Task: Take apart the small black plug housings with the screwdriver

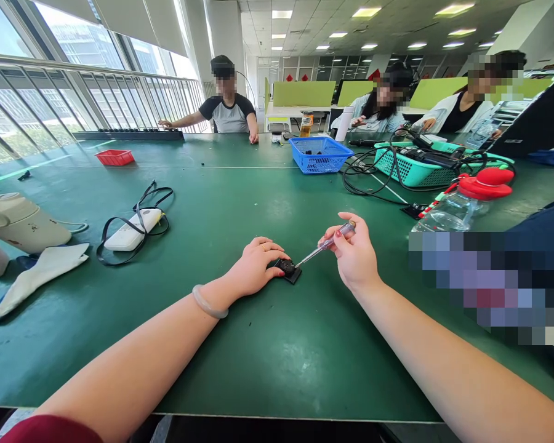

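In the middle of the green table, a small black part (287,267) with a raised round top lies on its flat square base. My left hand (258,264) grips this part from its left side, with thumb and fingers closed round its edge. In my right hand (353,252) is a screwdriver (325,245) with a clear handle, pinched between thumb and fingers. The screwdriver slants down to the left, and its tip meets the right side of the black part. Whether the tip sits in a screw is too small to tell.
A white power bank (132,232) with a black strap lies left of centre. Further off stand a red tray (115,157), a blue basket (321,161) and a teal basket (399,169) of cables. A red-lidded bottle (457,209) stands at right. Several people sit opposite.
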Action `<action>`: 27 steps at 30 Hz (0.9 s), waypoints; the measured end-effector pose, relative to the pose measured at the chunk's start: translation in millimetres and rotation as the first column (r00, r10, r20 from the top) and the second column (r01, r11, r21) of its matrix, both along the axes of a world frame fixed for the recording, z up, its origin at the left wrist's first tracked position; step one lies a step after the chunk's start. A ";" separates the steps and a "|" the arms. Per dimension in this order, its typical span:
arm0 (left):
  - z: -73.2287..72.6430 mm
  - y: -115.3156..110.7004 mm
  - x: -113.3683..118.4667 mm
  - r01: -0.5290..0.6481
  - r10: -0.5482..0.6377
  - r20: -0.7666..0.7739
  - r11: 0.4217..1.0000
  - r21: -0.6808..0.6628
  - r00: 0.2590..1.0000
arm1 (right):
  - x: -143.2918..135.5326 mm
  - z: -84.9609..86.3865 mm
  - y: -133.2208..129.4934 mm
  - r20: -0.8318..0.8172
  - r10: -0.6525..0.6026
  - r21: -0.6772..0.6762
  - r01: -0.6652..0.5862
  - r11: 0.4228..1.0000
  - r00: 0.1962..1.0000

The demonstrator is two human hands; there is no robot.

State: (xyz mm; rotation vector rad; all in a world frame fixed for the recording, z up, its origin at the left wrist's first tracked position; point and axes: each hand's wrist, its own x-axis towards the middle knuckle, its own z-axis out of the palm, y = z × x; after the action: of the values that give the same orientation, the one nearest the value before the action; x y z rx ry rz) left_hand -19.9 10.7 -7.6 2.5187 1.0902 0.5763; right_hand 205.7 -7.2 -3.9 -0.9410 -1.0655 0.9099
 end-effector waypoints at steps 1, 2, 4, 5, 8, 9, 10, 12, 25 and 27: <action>0.2 -0.1 0.1 0.001 -0.001 -0.001 1.000 -0.002 1.000 | 0.1 0.1 -0.2 -0.001 -0.016 0.014 0.016 1.000 1.000; 0.4 -0.1 0.2 0.000 0.000 -0.003 1.000 -0.005 1.000 | 0.2 0.2 -0.3 -0.002 -0.027 0.021 0.028 0.999 1.000; 0.6 0.0 0.5 -0.003 0.003 -0.010 1.000 -0.011 1.000 | 0.7 0.3 -0.3 -0.009 -0.032 0.021 0.032 0.999 0.999; 0.4 0.1 0.6 -0.004 0.004 -0.011 1.000 -0.012 1.000 | 0.9 0.4 -0.3 -0.011 -0.027 0.017 0.027 0.999 1.000; -0.3 0.7 0.8 0.000 0.000 -0.008 1.000 -0.005 1.000 | 1.2 1.0 -0.9 0.004 -0.013 0.008 0.013 1.000 1.000; -0.5 0.8 0.7 0.001 -0.001 -0.006 1.000 -0.002 1.000 | 1.1 1.5 -1.4 0.016 -0.010 0.010 0.010 1.000 1.000; -0.6 0.8 0.6 0.001 -0.001 -0.005 1.000 -0.001 1.000 | 0.9 2.1 -2.1 0.030 -0.006 0.016 0.005 1.000 1.000; -0.4 0.7 0.5 0.000 0.000 -0.006 1.000 -0.006 1.000 | -0.1 3.8 -4.2 0.053 0.001 0.038 -0.003 0.999 0.999; 1.4 -0.5 1.3 -0.015 0.014 -0.033 1.000 -0.015 0.999 | -4.0 8.0 -9.7 0.136 0.005 0.116 -0.020 0.993 0.991; 1.4 -0.5 1.5 -0.019 0.018 -0.039 1.000 -0.011 0.999 | -3.9 9.4 -10.6 0.189 -0.001 0.136 -0.025 0.990 0.982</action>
State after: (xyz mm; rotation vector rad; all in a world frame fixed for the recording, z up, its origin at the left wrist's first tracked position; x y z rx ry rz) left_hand -18.4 10.2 -6.2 2.5230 1.1285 0.5261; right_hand 201.9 -17.8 5.4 -0.9190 -1.2804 0.7573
